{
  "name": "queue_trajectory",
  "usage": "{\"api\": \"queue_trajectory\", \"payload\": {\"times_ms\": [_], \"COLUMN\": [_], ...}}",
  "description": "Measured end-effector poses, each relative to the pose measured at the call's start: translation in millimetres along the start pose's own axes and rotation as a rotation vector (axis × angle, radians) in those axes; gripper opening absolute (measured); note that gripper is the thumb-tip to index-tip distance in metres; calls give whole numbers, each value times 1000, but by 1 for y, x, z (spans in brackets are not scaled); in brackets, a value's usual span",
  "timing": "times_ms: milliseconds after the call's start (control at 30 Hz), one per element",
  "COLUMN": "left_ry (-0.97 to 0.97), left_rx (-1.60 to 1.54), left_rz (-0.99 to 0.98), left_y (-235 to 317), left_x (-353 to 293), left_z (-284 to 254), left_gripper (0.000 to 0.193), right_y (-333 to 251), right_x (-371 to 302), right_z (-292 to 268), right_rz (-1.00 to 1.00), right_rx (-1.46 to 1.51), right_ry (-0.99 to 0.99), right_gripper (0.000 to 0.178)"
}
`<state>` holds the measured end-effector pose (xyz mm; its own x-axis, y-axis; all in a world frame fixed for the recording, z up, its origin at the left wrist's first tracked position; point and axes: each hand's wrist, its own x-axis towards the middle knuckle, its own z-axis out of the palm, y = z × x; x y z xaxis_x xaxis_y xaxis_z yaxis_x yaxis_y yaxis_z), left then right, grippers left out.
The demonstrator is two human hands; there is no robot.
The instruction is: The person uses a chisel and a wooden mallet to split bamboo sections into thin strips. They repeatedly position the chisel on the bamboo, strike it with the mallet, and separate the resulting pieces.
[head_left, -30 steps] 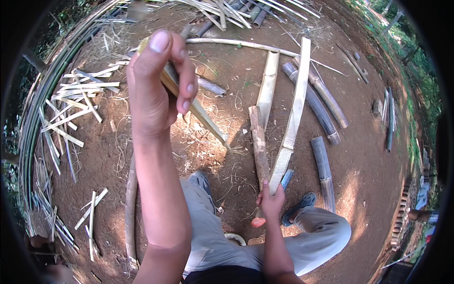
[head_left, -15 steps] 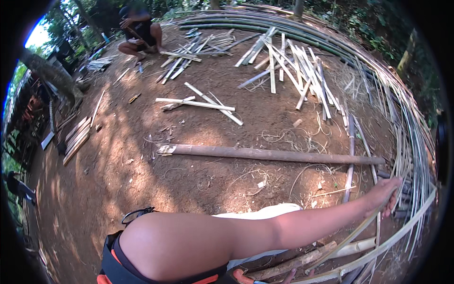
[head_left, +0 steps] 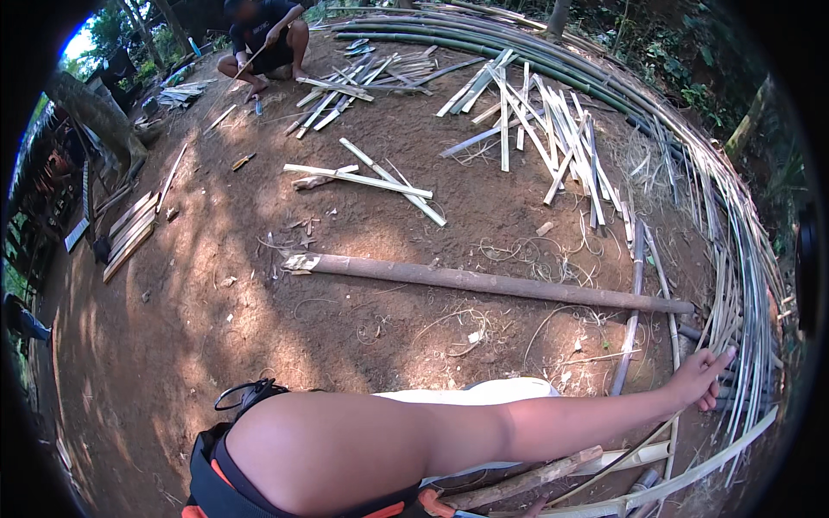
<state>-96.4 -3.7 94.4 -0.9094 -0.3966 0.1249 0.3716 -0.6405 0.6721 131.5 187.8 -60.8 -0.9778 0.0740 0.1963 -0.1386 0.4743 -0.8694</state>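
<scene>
My left arm stretches across to the right. At its end, my left hand (head_left: 701,380) is closed, one finger extended, beside a bundle of thin bamboo strips (head_left: 749,328). A narrow bamboo strip (head_left: 617,462) runs from beneath that wrist toward the lower edge; the fingers appear curled round its upper part. Of my right hand (head_left: 533,507), only a bit of finger shows at the bottom edge, by the strip's lower end; its grip is hidden. A wider pale bamboo strip (head_left: 691,476) curves below. Near my lap lie an orange-handled tool (head_left: 434,502) and a rough wood piece (head_left: 527,480).
A long brown pole (head_left: 484,281) lies across the dirt ahead, over a thinner pole (head_left: 635,319). Split bamboo pieces (head_left: 566,142) are scattered beyond, with long green poles (head_left: 484,47) behind. Another person (head_left: 263,39) squats at the far left, holding a stick.
My left hand has shifted slightly down, and one finger now points outward. The view has turned slightly. The squatting person's arms have lowered with the stick.
</scene>
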Motion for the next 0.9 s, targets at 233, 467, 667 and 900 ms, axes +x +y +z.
{"api": "queue_trajectory", "payload": {"times_ms": [233, 467, 667, 900], "left_ry": [2, -445, -305, -183], "left_rx": [427, 314, 75, 150], "left_rz": [-144, -302, -191, -119], "left_y": [-55, -10, -29, -27], "left_x": [-53, -107, -94, -101], "left_z": [22, 38, 35, 30], "left_gripper": [93, 90, 45, 40], "right_y": [-21, -76, -93, -82], "right_x": [57, 91, 82, 89], "right_z": [-26, -39, -19, -33], "right_rz": [4, -233, -443, -437], "right_rx": [-97, -54, -15, -379], "right_ry": [202, 296, 76, 130], "right_gripper": [55, 54, 68, 71]}}
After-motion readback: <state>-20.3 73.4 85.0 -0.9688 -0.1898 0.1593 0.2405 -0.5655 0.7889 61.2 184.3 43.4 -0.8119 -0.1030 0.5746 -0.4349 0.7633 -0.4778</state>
